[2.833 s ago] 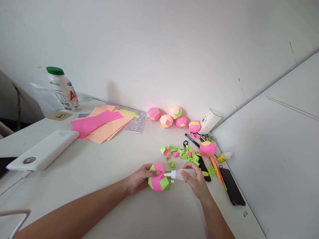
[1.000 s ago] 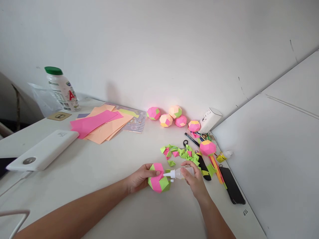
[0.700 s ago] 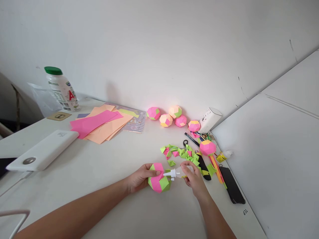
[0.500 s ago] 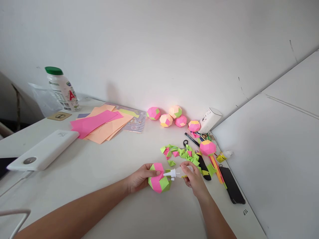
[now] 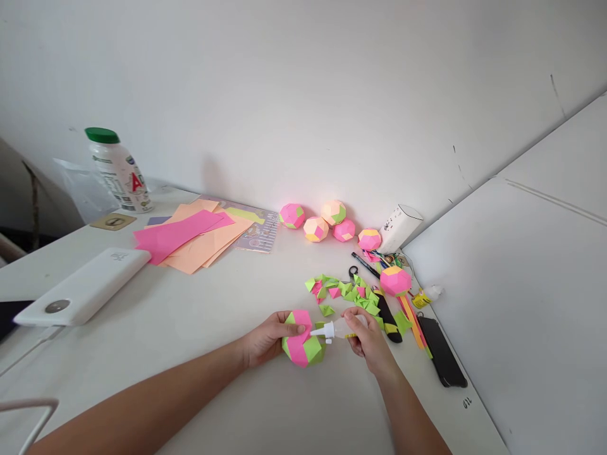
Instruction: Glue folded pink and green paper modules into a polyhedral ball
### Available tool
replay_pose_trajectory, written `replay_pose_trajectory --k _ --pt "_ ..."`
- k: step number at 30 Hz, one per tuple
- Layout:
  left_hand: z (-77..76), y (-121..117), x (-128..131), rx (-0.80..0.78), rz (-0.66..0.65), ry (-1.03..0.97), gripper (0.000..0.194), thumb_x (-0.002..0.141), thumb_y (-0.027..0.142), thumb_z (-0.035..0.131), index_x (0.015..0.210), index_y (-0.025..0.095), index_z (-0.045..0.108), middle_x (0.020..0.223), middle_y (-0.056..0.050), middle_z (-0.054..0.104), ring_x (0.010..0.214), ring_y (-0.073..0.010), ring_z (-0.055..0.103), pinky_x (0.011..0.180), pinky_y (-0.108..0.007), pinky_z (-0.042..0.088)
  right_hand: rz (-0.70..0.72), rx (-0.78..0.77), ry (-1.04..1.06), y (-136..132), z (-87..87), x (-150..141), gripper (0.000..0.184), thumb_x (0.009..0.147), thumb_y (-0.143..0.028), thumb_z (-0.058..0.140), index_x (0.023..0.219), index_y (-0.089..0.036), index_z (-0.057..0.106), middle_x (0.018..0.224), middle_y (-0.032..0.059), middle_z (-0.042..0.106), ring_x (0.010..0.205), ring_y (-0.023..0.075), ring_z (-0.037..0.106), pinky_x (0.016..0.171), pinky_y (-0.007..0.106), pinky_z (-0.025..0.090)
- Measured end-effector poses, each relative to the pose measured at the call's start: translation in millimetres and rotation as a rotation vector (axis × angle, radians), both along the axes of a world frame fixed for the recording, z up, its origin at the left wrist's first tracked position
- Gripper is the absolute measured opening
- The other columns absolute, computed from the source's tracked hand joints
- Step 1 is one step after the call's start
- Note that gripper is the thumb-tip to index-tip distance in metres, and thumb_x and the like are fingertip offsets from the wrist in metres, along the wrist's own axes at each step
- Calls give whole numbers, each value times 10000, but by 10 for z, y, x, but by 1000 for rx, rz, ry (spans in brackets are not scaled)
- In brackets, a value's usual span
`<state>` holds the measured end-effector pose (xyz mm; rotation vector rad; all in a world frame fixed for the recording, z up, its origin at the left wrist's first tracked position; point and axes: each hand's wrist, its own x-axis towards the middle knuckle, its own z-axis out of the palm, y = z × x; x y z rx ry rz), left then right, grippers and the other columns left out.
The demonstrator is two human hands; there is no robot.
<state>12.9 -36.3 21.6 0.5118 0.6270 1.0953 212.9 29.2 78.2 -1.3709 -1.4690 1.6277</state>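
My left hand (image 5: 271,338) is closed on a pink and green folded-paper ball (image 5: 298,347), its thumb pressed on the pink face. My right hand (image 5: 370,341) grips a clear glue bottle (image 5: 342,328) with a white nozzle. The nozzle points left and its tip is at the ball's pink paper; whether it touches or sits in a fold I cannot tell. Just beyond the hands lies a pile of small folded green and pink paper pieces (image 5: 348,292). A black and yellow cutter (image 5: 389,319) lies right of that pile, partly behind my right hand.
Several finished-looking paper balls (image 5: 315,229) line the wall, and another ball (image 5: 395,282) sits nearer. At right are a yellow-labelled bottle (image 5: 427,296) and a black phone (image 5: 442,351). Orange and pink paper sheets (image 5: 190,237), a white power bank (image 5: 83,287) and a green-capped bottle (image 5: 118,170) stand left.
My right hand's grip on the glue bottle has shifted, with the fingers turned and more of the yellow label showing. The left hand and the paper ball have stayed in place.
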Motion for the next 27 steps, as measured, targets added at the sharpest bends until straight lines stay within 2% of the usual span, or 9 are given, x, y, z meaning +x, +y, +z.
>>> replay_pose_trajectory --k 14,21,27 --pt "11 0 -2 5 -1 0 127 680 205 735 764 118 694 754 -82 717 721 -199 650 709 -295 474 32 -4 9 11 -33 15 409 675 -580 644 756 -201 513 415 -104 340 359 30 207 373 179 95" --pt "31 -4 10 13 -5 -9 126 678 204 734 765 118 704 740 -81 717 708 -195 646 695 -291 477 124 -49 17 20 -91 50 378 708 -558 643 770 -204 523 400 -101 366 352 33 200 366 185 92" --pt "53 -15 6 -2 -11 -6 143 673 216 740 766 114 700 766 -90 720 724 -204 646 701 -298 478 170 -82 127 42 -110 106 349 770 -533 598 807 -191 544 366 -99 382 322 35 182 345 186 108"
